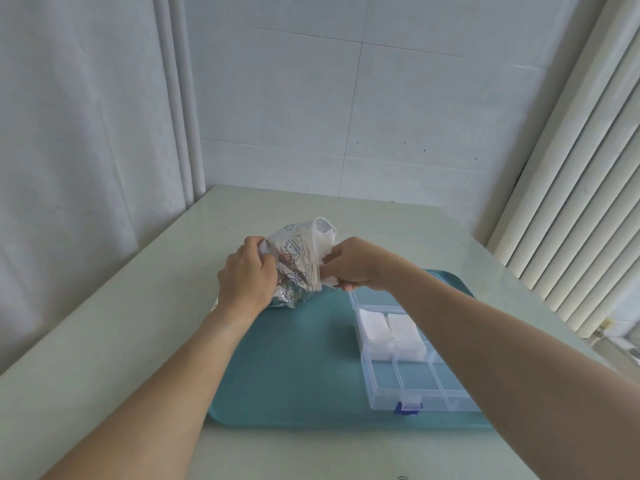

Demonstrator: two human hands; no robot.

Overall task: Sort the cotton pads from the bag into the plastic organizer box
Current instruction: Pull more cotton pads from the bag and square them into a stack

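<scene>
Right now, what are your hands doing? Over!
Left hand grips bag. Right hand pinches cotton pads at its mouth. Organizer box partly filled. Nothing in the way.

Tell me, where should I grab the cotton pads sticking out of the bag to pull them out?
Pinch the white edges of the cotton pads poking out of the bag mouth, coming from the right side, probably as the right hand does. The left hand grips the bag's other side.
</scene>
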